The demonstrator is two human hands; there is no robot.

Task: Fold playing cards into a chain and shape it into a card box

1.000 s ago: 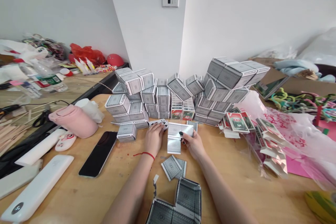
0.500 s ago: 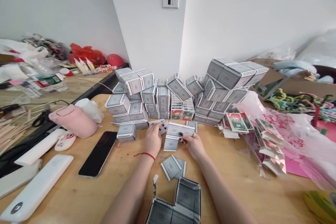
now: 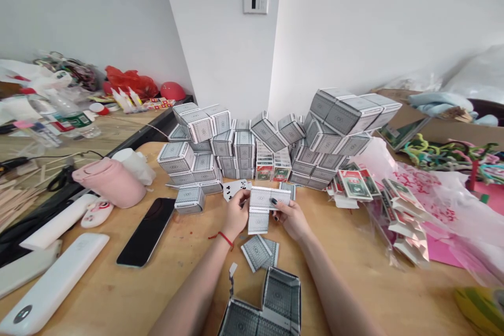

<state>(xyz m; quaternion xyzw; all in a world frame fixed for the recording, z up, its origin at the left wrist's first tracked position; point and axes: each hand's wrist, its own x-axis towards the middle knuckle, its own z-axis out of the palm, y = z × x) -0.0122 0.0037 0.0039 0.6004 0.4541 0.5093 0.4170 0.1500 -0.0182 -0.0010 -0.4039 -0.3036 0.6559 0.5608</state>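
Between my hands is an L-shaped piece of joined playing cards [image 3: 259, 220], grey patterned backs up. My right hand [image 3: 292, 219] grips its right end, with the thumb on top. My left hand [image 3: 236, 216], a red string at its wrist, has its fingers closed at the piece's left edge. Just beyond the left hand lie face-up playing cards [image 3: 232, 189]. Two loose cards [image 3: 256, 253] overlap face down on the wooden table [image 3: 189, 283], nearer to me. An open folded-card structure [image 3: 280, 291] stands at the bottom edge of the view, partly cut off.
Stacked card blocks [image 3: 244, 142] line the back of the table. Card boxes [image 3: 356, 184] and pink plastic [image 3: 425, 194] lie at right. At left are a phone [image 3: 146, 232], a white power bank [image 3: 59, 281] and a pink cup [image 3: 112, 181]. Yellow tape [image 3: 480, 307] lies lower right.
My left hand has moved from the face-up cards toward me and right, to the left edge of the joined piece. That piece has shifted slightly toward me.
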